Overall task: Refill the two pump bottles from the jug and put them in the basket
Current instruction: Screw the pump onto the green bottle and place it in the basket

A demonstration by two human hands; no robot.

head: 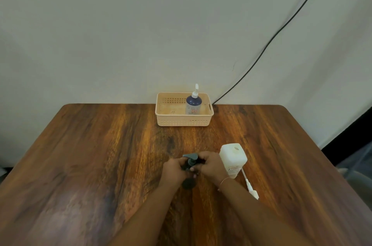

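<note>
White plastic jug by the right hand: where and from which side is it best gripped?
Grip the white plastic jug around its squarish body, probably from its right: it stands upright, mouth open, and the left hand, right hand and dark pump bottle crowd its left.

**Bare arms, one bracelet**

L forearm (145,215) & R forearm (261,211) bare down to btm edge of frame. L hand (173,169) unadorned. Thin bracelet (224,181) on R wrist, single fine pale strand, just behind R hand (209,165). Short pale nails on R fingertips, otherwise blurred.
</note>
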